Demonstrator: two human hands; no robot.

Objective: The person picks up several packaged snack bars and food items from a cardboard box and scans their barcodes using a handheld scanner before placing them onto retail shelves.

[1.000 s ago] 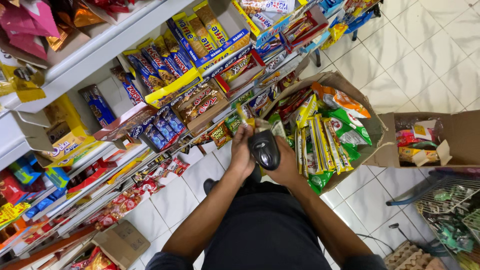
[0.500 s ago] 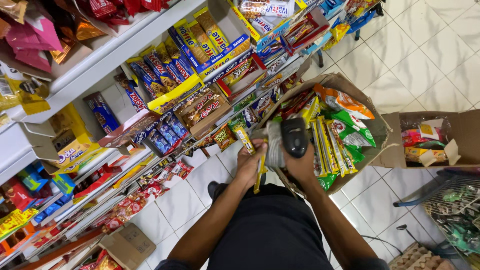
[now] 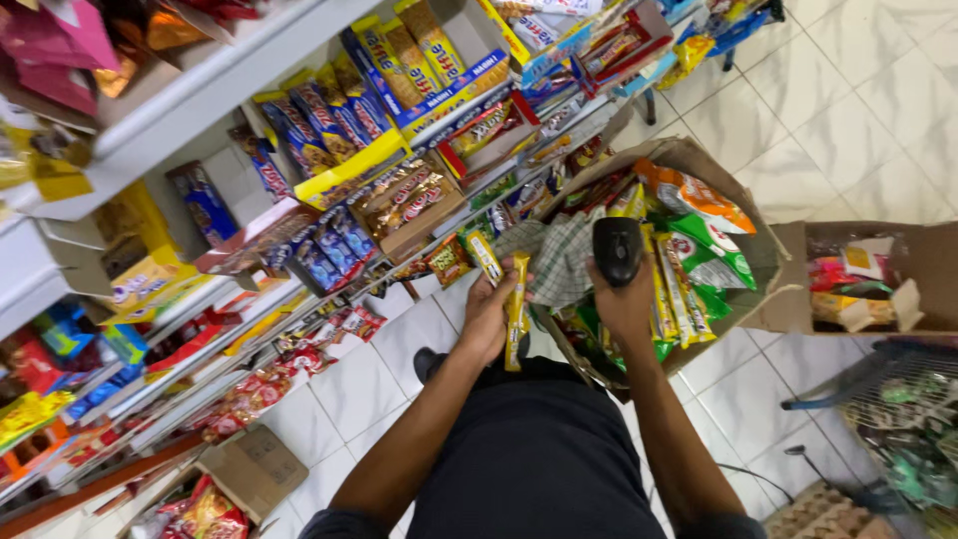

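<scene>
My left hand (image 3: 491,311) grips long yellow snack packets (image 3: 516,307), held upright in front of me. My right hand (image 3: 626,299) holds a black handheld scanner (image 3: 617,250), raised just right of the packets. Both hands hover over the near edge of an open cardboard box (image 3: 743,210) packed with yellow, green and orange snack packs, with a checked cloth (image 3: 559,262) lying among them. My dark trousers fill the bottom centre.
Shop shelves (image 3: 190,115) loaded with snack boxes run along the left. A second cardboard box (image 3: 928,265) with packets stands on the right. A wire basket (image 3: 883,419) and an egg tray (image 3: 813,514) sit at the lower right. A small carton (image 3: 249,469) lies on the white tiled floor.
My left hand has taken up the yellow packets and lifted them. My right hand has moved the scanner rightward and up over the box.
</scene>
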